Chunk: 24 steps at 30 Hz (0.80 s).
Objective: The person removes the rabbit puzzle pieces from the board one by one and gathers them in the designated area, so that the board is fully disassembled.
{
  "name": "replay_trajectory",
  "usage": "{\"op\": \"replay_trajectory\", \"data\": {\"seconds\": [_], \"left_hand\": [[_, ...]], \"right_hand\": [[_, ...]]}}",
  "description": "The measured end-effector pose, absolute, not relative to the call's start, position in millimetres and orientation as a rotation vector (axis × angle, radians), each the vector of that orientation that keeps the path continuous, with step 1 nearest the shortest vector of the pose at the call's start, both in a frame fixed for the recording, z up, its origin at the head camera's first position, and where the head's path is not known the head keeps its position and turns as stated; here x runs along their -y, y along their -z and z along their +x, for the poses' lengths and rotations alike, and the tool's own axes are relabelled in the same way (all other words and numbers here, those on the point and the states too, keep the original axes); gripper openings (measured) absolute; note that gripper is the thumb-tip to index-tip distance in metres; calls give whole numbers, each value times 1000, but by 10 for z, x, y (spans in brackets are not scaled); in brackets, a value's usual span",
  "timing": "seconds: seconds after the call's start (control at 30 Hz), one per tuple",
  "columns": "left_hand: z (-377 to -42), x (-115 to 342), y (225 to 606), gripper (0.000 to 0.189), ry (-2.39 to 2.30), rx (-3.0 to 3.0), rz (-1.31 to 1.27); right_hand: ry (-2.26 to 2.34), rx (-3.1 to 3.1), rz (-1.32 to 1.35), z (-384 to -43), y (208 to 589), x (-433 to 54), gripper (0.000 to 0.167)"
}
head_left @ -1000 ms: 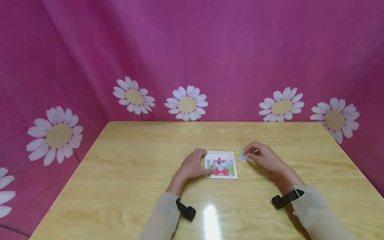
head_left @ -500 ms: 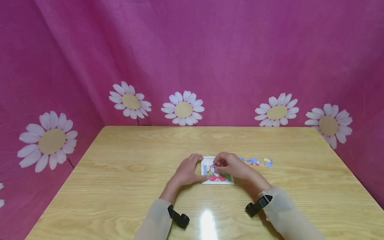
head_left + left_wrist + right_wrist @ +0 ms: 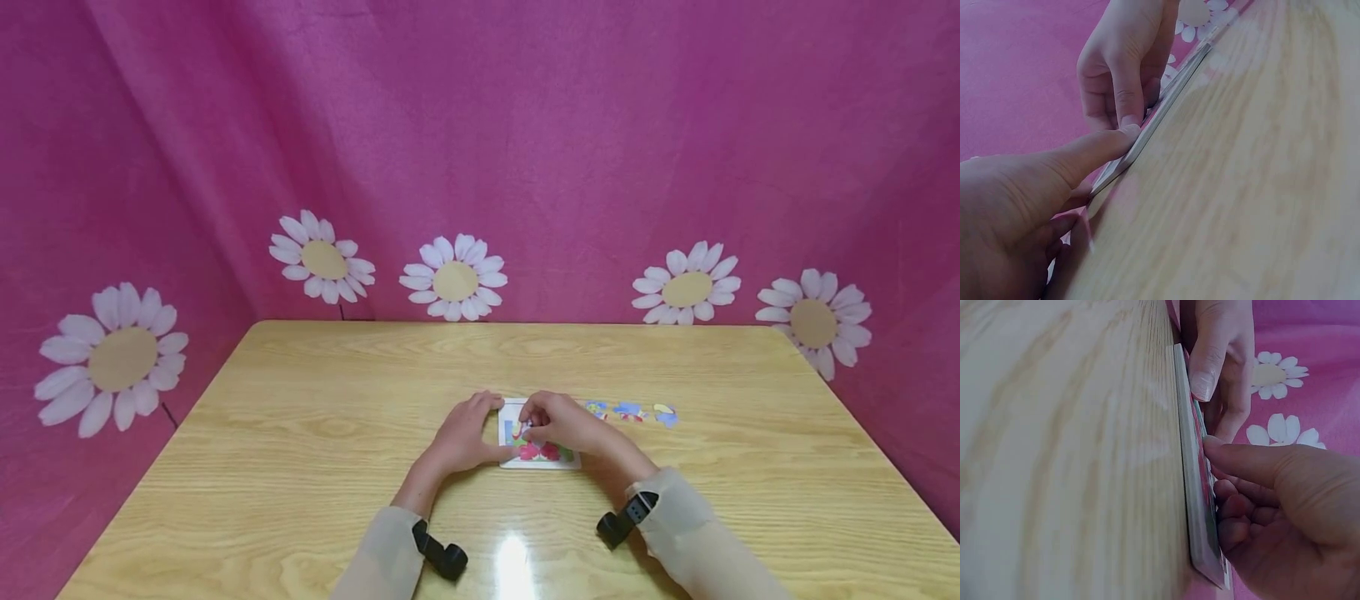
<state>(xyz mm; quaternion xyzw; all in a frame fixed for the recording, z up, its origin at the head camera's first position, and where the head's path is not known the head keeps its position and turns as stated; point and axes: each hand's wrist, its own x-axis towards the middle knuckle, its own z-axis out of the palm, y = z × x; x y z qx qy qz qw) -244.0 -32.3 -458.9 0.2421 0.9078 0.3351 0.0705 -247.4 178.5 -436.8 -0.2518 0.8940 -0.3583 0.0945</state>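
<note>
A small square jigsaw puzzle tray with a white border lies on the table in the head view. Its lower picture shows pink and green parts. My left hand holds the tray's left side, thumb over the front-left border and fingers at the far-left corner. Above the picture is my right hand, fingers curled and thumb tip down on the puzzle face. In the right wrist view, the right thumb meets the tray close to the left thumb. I cannot tell whether the right fingers pinch a piece.
Right of the tray lie loose puzzle pieces: one blue and yellow, one blue and red, one yellow and blue. The wooden table meets a pink curtain with daisies at its far edge.
My right hand has moved left from beside the loose pieces onto the puzzle, then slightly further left. The loose pieces have come into sight. My left hand keeps holding the tray.
</note>
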Motion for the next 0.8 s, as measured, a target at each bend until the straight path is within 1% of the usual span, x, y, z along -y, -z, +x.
{"op": "replay_trajectory", "data": {"seconds": [0.17, 0.43, 0.67, 0.8], "left_hand": [[-2444, 319, 4604, 76, -1026, -2721, 714], [-2452, 321, 4592, 77, -1038, -2727, 734], [-2441, 315, 4593, 76, -1039, -2716, 713], [-2443, 308, 4591, 76, -1039, -2718, 702]], "right_hand": [[1060, -2640, -714, -2456, 4345, -1766, 13], [1087, -2713, -760, -2445, 4399, -1777, 16], [1150, -2771, -771, -2343, 4422, -1765, 12], [1158, -2816, -823, -2319, 4416, -1767, 10]]}}
